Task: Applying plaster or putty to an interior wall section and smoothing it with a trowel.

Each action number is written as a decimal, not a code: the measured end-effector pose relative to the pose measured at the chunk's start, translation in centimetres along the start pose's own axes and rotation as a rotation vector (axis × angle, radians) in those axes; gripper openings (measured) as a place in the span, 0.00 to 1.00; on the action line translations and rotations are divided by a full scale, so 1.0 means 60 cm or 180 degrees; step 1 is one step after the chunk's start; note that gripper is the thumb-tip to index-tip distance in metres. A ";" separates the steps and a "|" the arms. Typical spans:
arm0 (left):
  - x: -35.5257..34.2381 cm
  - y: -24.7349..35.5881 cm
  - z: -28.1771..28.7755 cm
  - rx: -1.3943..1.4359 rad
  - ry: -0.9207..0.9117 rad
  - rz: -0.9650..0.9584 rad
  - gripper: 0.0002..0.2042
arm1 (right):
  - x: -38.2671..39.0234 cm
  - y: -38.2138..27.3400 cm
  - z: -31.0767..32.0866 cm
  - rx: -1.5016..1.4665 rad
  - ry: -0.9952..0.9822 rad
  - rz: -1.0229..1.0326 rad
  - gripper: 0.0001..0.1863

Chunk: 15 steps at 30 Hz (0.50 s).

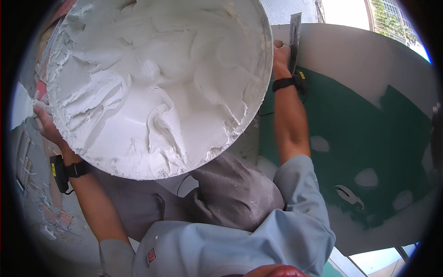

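Observation:
A large round bucket [152, 92] of thick white plaster or joint compound fills the upper left, its surface ridged and swirled. My left hand [44, 121] is closed against the outside of the bucket's left edge; the rim hides part of its fingers. Beyond the bucket's right edge, my right hand [281, 57] is wrapped round a flat metal trowel [295, 39]. The blade is seen nearly edge-on and looks smeared. Its handle is mostly hidden by the fingers.
To the right curves a wall [332, 124], dark green with pale grey coated areas and several filler patches. Broken scraps [55, 214] lie on the floor at lower left. My bent knees in dusty grey trousers [235, 194] are below the bucket. A bright opening [392, 21] is at upper right.

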State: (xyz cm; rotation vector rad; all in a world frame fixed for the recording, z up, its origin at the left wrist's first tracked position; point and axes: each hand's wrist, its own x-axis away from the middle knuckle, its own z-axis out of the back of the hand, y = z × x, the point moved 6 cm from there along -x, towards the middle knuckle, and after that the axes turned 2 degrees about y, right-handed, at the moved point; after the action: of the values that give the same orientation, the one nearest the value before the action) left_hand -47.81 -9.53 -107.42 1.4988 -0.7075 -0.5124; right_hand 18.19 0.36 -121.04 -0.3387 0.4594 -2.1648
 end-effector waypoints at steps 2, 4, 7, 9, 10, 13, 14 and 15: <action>0.010 -0.005 -0.005 -0.0057 0.0396 0.0081 0.18 | 0.023 -0.044 0.072 -0.0199 0.0109 -0.0025 0.20; 0.015 0.014 -0.019 0.0035 0.0283 -0.0009 0.15 | 0.047 -0.100 0.144 -0.0214 0.0268 0.0044 0.18; 0.011 0.012 -0.024 0.0172 -0.0089 -0.0055 0.19 | 0.061 -0.173 0.260 -0.0711 0.0392 0.0141 0.12; 0.007 0.005 -0.018 0.0290 -0.0078 0.0047 0.18 | 0.081 -0.223 0.325 -0.0746 0.0403 0.0041 0.11; 0.010 0.004 -0.017 0.0361 -0.0030 0.0154 0.17 | 0.095 -0.247 0.356 -0.0782 0.0356 -0.0058 0.10; 0.026 0.020 -0.033 0.0359 -0.0128 0.0160 0.17 | 0.111 -0.294 0.450 -0.0880 0.0576 0.0000 0.10; 0.033 0.016 -0.043 0.0378 -0.0094 0.0174 0.17 | 0.113 -0.305 0.495 -0.0827 0.0682 0.0051 0.12; 0.031 0.003 -0.052 0.0418 -0.0227 0.0289 0.16 | 0.107 -0.309 0.543 -0.0769 0.0716 0.0000 0.19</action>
State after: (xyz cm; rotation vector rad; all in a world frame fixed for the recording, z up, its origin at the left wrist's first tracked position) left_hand -44.36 -8.60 -106.88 1.5687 -0.8751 -0.4591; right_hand 14.26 -1.23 -83.21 -0.2268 0.8518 -2.1604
